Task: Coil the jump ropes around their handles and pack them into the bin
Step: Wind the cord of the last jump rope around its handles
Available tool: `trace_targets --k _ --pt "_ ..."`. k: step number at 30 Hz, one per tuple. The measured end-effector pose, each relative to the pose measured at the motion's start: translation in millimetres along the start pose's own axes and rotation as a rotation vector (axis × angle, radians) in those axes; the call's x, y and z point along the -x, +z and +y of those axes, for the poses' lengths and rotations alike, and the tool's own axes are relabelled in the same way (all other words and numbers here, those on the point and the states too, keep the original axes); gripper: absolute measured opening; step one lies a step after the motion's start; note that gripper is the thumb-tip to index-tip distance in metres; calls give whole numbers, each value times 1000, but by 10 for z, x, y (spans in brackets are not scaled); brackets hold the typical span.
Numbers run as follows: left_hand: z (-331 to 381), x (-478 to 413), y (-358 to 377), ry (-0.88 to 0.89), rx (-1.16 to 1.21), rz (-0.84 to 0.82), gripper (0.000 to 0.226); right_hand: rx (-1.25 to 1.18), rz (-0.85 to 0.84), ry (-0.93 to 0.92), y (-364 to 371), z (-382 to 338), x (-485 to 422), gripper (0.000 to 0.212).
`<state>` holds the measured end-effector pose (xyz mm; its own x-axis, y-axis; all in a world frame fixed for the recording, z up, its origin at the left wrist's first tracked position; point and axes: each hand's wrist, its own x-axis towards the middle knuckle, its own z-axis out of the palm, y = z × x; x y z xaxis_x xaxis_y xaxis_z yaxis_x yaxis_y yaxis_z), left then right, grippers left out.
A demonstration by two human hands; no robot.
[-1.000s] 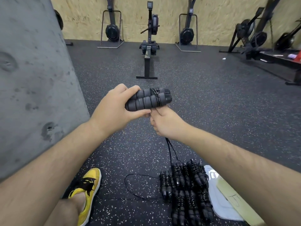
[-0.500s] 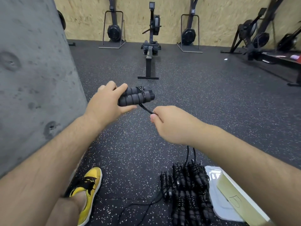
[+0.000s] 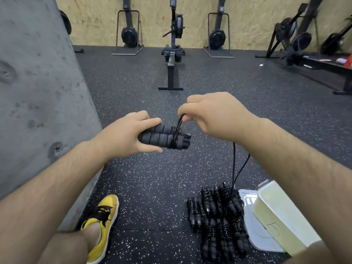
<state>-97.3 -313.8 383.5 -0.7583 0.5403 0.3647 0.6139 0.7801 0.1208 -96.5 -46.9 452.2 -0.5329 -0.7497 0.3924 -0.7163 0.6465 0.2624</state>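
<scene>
Speckled black rubber gym floor (image 3: 152, 178) under me, grey concrete wall (image 3: 38, 92) on L. My left hand (image 3: 131, 136) grips two black foam jump-rope handles (image 3: 163, 139) side by side. My right hand (image 3: 215, 119) pinches the thin black rope (image 3: 233, 168) looped over them, w/ slack hanging down. A pile of coiled black ropes (image 3: 219, 216) lies beside the pale plastic bin (image 3: 282, 216).

Even, diffuse indoor light fills the gym. It is bright on the far OSB wall (image 3: 152, 21) and flat across the speckled rubber floor (image 3: 228, 96), where shadows are faint and soft-edged. The pale bin (image 3: 282, 212) near right is close to washed out, while the black coiled jump ropes (image 3: 219, 231) beside it lose detail. Wide-angle distortion tilts the concrete wall (image 3: 38, 92) at left and the rowing machines (image 3: 301, 39) at far right — those are also slightly blurred.
</scene>
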Motion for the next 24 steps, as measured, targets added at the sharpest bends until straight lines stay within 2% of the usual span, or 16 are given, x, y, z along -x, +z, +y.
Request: trace_targets --k 4,6,9,11,13,14,16,19,21,24 --pt "239 27 -101 82 127 4 65 -99 51 4 108 106 -13 42" --pt "347 23 -166 90 211 33 64 -227 76 62 171 154 3 34" --pt "454 15 -251 51 292 94 61 -566 56 178 305 98 41 19" --pt "488 7 -273 12 313 143 58 -775 -48 282 420 -43 18 28" --pt "480 -6 -254 -28 317 181 56 -803 -227 391 581 -256 -24 21" --pt "462 -15 -235 -43 306 194 55 -795 -265 436 638 -334 -30 22" --pt "422 -32 -185 -77 283 224 53 -969 -218 524 639 -469 -31 32" --pt "403 -77 -113 -139 260 282 52 -1277 -150 645 612 -521 -55 31" --pt "361 -115 -84 -191 234 319 50 -1313 -199 651 586 -559 -52 28" --pt "185 -132 -53 -282 151 309 53 -1202 -315 659 564 -647 -53 32"
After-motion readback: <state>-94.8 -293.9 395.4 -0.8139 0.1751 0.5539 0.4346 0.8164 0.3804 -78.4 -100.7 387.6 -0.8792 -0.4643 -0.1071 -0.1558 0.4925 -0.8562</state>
